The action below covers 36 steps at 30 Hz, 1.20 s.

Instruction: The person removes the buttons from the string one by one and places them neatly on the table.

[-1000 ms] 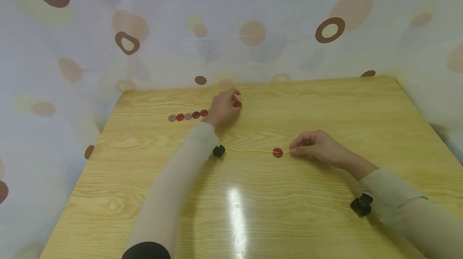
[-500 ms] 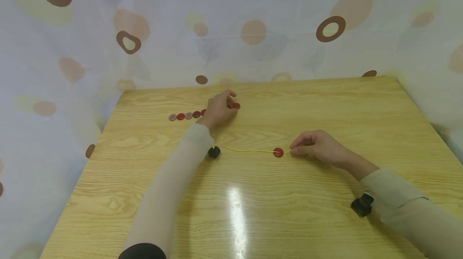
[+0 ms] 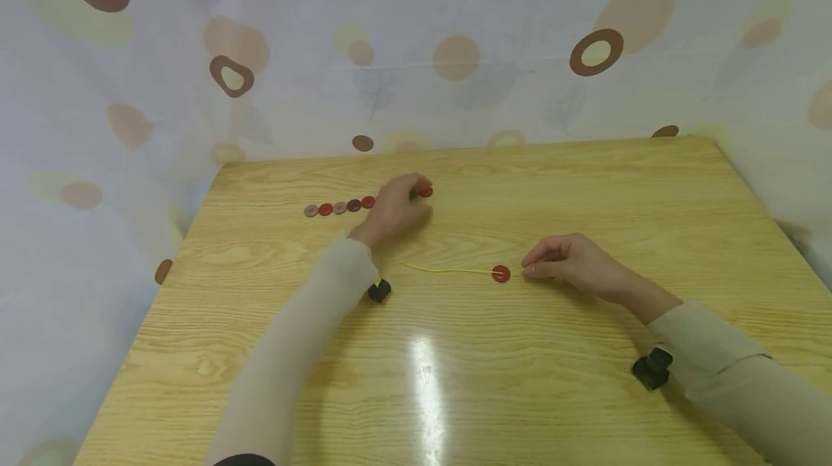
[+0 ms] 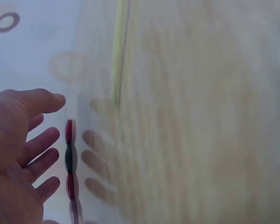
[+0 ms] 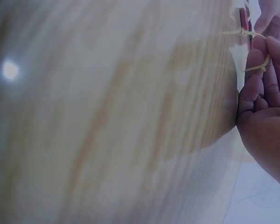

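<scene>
In the head view, my left hand (image 3: 396, 204) is over the right part of a row of buttons, hiding several of them. A red button (image 3: 425, 192) shows beside its fingertips. The left wrist view has the thumb and fingers apart, with a gap between them and the edge-on buttons (image 4: 70, 185). My right hand (image 3: 578, 267) pinches one end of a yellow cord (image 3: 448, 271) between thumb and index finger. Threaded on that cord, close to the fingertips, is a large red button (image 3: 500, 274). A small knot (image 5: 263, 68) shows at the held end in the right wrist view.
To the left of my left hand, the row continues with a pale pink button (image 3: 311, 211), a red button (image 3: 326, 209) and a dark maroon button (image 3: 354, 205). The wooden table (image 3: 552, 379) meets a patterned cloth (image 3: 403, 105) at the back.
My left hand has drawn slightly left and toward me, its thumb parting from the fingers. The red button by it has shifted slightly nearer. My right hand has stayed in place with the cord.
</scene>
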Tool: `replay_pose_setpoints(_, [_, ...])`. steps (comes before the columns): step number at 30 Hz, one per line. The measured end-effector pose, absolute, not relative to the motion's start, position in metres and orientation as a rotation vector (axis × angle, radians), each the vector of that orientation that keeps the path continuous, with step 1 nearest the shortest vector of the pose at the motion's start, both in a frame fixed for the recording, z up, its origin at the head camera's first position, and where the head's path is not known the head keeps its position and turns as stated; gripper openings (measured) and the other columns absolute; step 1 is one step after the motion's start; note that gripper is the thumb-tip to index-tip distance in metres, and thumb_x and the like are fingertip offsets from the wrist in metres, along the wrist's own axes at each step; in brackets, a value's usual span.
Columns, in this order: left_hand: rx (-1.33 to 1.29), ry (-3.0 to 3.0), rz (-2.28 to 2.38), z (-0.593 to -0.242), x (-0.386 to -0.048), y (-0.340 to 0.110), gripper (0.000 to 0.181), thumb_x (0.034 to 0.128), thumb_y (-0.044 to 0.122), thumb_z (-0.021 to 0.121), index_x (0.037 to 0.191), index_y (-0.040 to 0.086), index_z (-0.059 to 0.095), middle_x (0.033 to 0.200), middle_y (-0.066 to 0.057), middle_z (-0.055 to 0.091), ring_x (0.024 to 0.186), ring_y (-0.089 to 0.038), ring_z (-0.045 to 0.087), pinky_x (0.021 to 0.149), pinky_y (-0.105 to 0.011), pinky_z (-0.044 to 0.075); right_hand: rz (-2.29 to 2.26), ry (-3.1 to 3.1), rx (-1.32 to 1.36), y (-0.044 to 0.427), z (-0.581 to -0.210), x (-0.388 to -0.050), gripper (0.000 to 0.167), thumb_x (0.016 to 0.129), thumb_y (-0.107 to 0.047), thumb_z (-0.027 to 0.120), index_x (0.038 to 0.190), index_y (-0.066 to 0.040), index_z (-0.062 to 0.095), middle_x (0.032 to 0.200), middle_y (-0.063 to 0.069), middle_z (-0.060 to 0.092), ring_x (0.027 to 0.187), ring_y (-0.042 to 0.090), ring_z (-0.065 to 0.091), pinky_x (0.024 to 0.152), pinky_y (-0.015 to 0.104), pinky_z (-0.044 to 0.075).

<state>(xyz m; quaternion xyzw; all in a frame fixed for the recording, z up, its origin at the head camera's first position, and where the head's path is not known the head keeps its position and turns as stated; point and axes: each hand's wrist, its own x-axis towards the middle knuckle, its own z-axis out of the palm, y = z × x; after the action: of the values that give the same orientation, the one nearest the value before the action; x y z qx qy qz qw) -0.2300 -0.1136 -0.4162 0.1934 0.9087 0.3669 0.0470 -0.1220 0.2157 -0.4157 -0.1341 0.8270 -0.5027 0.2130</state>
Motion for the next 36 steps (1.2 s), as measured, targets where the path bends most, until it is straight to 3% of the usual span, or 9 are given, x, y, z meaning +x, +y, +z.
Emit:
replay_pose_setpoints(5, [0.676,2.656,1.151,-0.415,-0.213,-0.094,0.043,0.0971,0.018,0.068,0.136,0.005,0.057,0.132,-0.009,0.060,0.123,-0.023,0.054,0.104,-0.036,0.044,-1.389,2.308,-0.366,0.218,-0.417,-0.122,0.023,0.093,-0.022,0.074,0.107,-0.005,0.074,0.105,0.009,0.072,0.093,0.017,0.062,0.078,0.027,0.050])
replay_pose_setpoints(9, [0.777,2.596,1.113,-0.415,-0.195,-0.076,0.045,0.0979,0.023,0.069,0.137,0.005,0.057,0.127,-0.008,0.062,0.118,-0.020,0.056,0.100,-0.032,0.046,-1.387,2.308,-0.359,0.218,-0.417,-0.122,0.023,0.094,-0.023,0.074,0.107,-0.005,0.074,0.106,0.009,0.072,0.091,0.016,0.061,0.076,0.027,0.049])
replay_pose_setpoints(21, [0.959,2.444,0.978,-0.412,-0.145,-0.043,0.058,0.0872,0.031,0.081,0.137,0.011,0.059,0.118,0.002,0.062,0.105,-0.011,0.055,0.091,-0.022,0.046,-1.390,2.301,-0.369,0.219,-0.415,-0.121,0.024,0.093,-0.024,0.074,0.107,-0.005,0.074,0.109,0.009,0.072,0.098,0.017,0.062,0.082,0.027,0.050])
replay_pose_setpoints(36, [1.029,2.642,0.669,-0.415,-0.134,-0.026,0.035,0.0902,0.028,0.074,0.121,0.012,0.070,0.104,0.004,0.062,0.093,-0.009,0.056,0.083,-0.023,0.048,-1.405,2.279,-0.364,0.218,-0.417,-0.122,0.024,0.094,-0.025,0.073,0.108,-0.005,0.074,0.110,0.010,0.072,0.096,0.017,0.062,0.078,0.029,0.050])
